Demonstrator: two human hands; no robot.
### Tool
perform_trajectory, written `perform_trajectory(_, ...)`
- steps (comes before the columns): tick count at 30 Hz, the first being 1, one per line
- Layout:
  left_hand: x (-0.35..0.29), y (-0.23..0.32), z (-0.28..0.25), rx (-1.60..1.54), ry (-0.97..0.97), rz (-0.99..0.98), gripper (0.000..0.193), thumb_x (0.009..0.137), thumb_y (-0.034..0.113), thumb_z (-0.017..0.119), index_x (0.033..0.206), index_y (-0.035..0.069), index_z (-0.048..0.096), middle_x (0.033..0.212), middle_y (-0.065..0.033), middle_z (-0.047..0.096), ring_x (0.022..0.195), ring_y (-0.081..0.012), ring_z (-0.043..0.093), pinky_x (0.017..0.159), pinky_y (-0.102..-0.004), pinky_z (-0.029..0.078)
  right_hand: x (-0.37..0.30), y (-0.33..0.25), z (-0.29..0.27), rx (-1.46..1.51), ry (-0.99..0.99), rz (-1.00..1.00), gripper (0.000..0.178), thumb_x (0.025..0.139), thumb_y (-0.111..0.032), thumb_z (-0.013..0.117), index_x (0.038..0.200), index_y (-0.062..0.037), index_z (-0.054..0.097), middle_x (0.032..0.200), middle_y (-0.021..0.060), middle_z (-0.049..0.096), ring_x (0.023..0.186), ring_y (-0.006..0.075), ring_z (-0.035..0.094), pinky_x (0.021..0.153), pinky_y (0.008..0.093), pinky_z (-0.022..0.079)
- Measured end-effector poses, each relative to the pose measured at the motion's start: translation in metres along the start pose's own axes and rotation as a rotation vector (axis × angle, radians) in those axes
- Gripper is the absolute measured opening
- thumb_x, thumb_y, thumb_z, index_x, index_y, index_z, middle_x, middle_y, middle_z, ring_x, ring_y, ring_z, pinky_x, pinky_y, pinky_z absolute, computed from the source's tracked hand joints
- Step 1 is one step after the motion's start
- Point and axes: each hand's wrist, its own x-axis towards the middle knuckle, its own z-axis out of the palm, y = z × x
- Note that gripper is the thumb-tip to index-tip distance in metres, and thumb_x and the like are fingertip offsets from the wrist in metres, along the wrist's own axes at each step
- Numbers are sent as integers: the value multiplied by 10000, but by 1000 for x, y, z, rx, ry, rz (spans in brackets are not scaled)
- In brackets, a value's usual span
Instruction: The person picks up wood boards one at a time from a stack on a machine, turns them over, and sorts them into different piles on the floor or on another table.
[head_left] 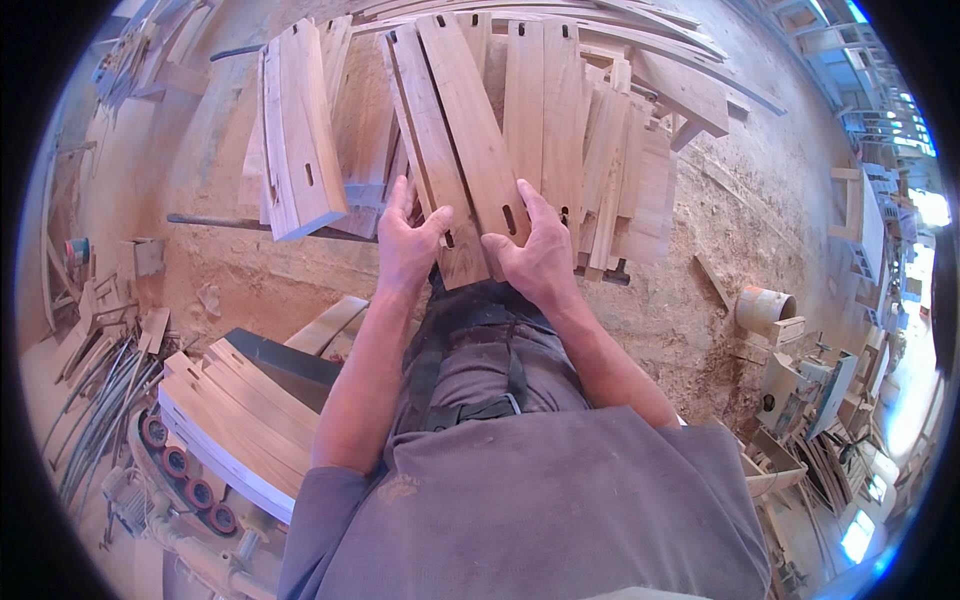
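Observation:
Two long wooden boards (467, 120) with dark slots near their ends lie side by side, tilted, with a thin dark gap between them. My left hand (410, 245) is at the near end of the left board, thumb over its top by a slot and fingers stretched along its outer edge. The near end of the right board is held by my right hand (535, 250), its thumb on the inner edge and its fingers on the outer side. Beneath and beside them, more slotted boards (543, 110) lie in a row.
Left of my hands, a small stack of slotted boards (300, 130) rests across a dark bar (250, 226). Curved boards (245, 410) lie at lower left above a machine with red-rimmed rollers (175, 462). A bucket (765, 308) stands on the dusty floor at right.

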Motion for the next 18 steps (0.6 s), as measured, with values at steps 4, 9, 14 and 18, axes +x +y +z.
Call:
perform_trajectory(4, 15, 24, 11, 84, -55, 13, 966, 853, 136, 820, 1564, -186, 252, 1515, -307, 525, 1340, -328, 596, 1126, -370, 467, 2, -4, -6, 92, -55, 48, 830, 792, -161, 839, 1488, 96, 466, 1427, 304, 582, 1354, 419, 558, 1169, 447, 427)
perform_trajectory(9, 48, 39, 43, 637, 137, 14, 1225, 714, 434, 906, 1609, -83, 248, 1405, -379, 515, 1249, -457, 607, 1091, -457, 486, 1, -2, -2, 73, -63, 22, 844, 782, -155, 785, 1530, 57, 455, 1448, 266, 597, 1343, 340, 598, 1147, 405, 456)
perform_trajectory(14, 53, 49, 66, 946, 208, -65, 1298, 687, 520, 910, 1656, 24, 204, 1389, -355, 430, 1247, -502, 550, 1063, -478, 490, -1, 2, -9, 128, -83, 68, 844, 801, -92, 815, 1547, 42, 443, 1476, 243, 587, 1363, 324, 582, 1169, 384, 432)
perform_trajectory(18, 66, 37, 41, 823, 187, -8, 1324, 673, 521, 935, 1664, 42, 199, 1362, -326, 473, 1265, -471, 556, 1083, -486, 477, -3, -2, -6, 145, -90, 50, 855, 801, -68, 833, 1552, 40, 438, 1496, 239, 573, 1393, 314, 560, 1176, 375, 424)
